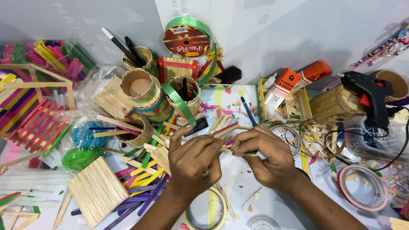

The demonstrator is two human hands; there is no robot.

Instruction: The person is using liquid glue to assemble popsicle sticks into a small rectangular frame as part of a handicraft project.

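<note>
Left hand (pixel 194 159) and right hand (pixel 266 155) both pinching closed around a thin green stick (pixel 245 152), hovering over scattered craft sticks (pixel 140 170), glue gun (pixel 368 96) lying nearby

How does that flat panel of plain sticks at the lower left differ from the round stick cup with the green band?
The flat panel lies level on the table; the round cup curves into an open tube tipped on its side. The flat panel is bare wood; the round cup wears a green ribbon band. The flat panel lies apart from the hands, as does the round cup. Both are made of pale craft sticks set side by side.
</note>
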